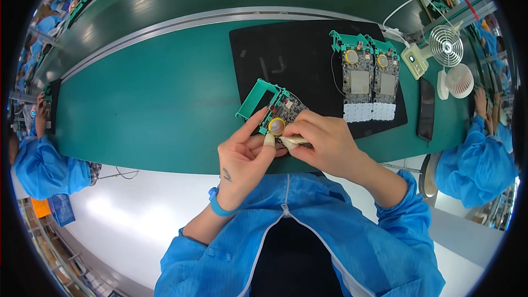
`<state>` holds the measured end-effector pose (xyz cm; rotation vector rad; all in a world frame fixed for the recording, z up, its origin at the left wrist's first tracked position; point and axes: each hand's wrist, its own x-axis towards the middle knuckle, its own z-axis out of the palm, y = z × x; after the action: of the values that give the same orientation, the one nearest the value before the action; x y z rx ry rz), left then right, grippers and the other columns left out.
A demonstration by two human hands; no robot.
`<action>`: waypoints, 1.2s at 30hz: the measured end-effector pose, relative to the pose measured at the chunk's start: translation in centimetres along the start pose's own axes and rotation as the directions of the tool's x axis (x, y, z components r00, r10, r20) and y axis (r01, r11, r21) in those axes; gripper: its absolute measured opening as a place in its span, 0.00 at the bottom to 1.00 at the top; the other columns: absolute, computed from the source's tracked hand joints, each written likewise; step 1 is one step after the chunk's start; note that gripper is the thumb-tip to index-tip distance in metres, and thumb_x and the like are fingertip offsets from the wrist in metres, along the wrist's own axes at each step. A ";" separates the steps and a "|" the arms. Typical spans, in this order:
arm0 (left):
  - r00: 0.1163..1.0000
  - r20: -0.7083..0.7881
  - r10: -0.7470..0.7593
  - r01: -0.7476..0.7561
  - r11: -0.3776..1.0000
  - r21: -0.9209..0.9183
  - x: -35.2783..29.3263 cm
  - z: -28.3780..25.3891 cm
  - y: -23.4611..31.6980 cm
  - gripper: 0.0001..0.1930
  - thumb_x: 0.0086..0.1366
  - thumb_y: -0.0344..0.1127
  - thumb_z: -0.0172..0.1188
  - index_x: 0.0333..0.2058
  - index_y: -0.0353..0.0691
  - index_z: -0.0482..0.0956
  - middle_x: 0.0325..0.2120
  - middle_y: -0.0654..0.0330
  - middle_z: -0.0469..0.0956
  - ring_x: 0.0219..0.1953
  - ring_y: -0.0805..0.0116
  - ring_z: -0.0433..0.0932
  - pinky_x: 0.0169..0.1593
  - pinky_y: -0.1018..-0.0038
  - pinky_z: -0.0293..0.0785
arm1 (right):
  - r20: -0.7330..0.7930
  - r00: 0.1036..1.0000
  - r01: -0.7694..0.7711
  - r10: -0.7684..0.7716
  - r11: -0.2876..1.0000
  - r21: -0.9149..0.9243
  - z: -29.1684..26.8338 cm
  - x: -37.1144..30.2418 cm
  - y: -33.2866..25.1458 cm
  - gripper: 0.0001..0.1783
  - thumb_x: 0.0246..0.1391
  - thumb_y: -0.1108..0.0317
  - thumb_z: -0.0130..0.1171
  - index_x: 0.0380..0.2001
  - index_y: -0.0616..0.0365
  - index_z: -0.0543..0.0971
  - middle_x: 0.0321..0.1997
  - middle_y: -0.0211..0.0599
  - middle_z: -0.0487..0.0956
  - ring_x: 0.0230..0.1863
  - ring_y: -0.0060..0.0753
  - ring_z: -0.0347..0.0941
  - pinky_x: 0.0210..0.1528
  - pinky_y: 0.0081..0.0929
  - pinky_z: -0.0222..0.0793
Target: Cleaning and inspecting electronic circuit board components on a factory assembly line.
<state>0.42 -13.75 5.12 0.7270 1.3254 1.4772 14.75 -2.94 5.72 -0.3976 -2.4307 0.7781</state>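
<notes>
My left hand (242, 157) grips a circuit board (291, 105) by its near left edge, with a pale finger cot on the thumb. A green plastic frame (257, 99) is attached to the board's left side and sticks out to the upper left. A round coin cell (276, 126) with a yellow rim sits on the board beside my left thumb. My right hand (322, 137) is closed in a pinch at the board's near right edge, close to the coin cell. Something small and cream-coloured (297, 140) shows at its fingertips; its kind cannot be made out.
Two similar boards (360, 83) with green frames lie on the black mat (286, 49) at the right. Beyond them are a black phone (426, 110), a pale device with a display (414, 60) and a small fan (459, 81). Co-workers in blue sit at both sides.
</notes>
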 end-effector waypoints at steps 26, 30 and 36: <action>0.991 -0.121 0.056 -0.066 0.995 -0.075 0.9 1.5 -0.8 0.28 0.57 0.17 0.50 0.59 0.30 0.63 0.34 0.54 0.80 0.37 0.73 0.79 0.42 0.81 0.76 | -0.068 0.924 -0.376 0.376 0.927 0.015 1.8 -1.7 -2.3 0.17 0.48 0.69 0.60 0.41 0.57 0.69 0.27 0.41 0.79 0.24 0.44 0.79 0.24 0.31 0.74; 0.992 -0.114 0.061 -0.064 0.998 -0.022 0.7 1.2 -0.9 0.28 0.57 0.17 0.50 0.59 0.30 0.63 0.34 0.54 0.80 0.37 0.73 0.79 0.42 0.81 0.76 | -0.041 0.922 -0.386 0.384 0.922 -0.042 1.8 -1.3 -2.6 0.17 0.48 0.69 0.59 0.41 0.57 0.69 0.27 0.42 0.79 0.23 0.44 0.78 0.24 0.32 0.74; 0.995 -0.096 0.033 -0.044 0.992 -0.114 0.8 1.5 -0.6 0.28 0.57 0.16 0.49 0.59 0.29 0.62 0.35 0.52 0.80 0.38 0.71 0.80 0.42 0.79 0.77 | -0.200 0.950 -0.222 0.240 0.969 0.107 1.5 -2.1 -1.8 0.20 0.45 0.76 0.59 0.44 0.60 0.69 0.37 0.44 0.77 0.34 0.45 0.77 0.33 0.31 0.73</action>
<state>1.70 -12.49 4.79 0.6172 1.2898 1.6225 15.42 -5.89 4.91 -0.7056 -2.1692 0.8842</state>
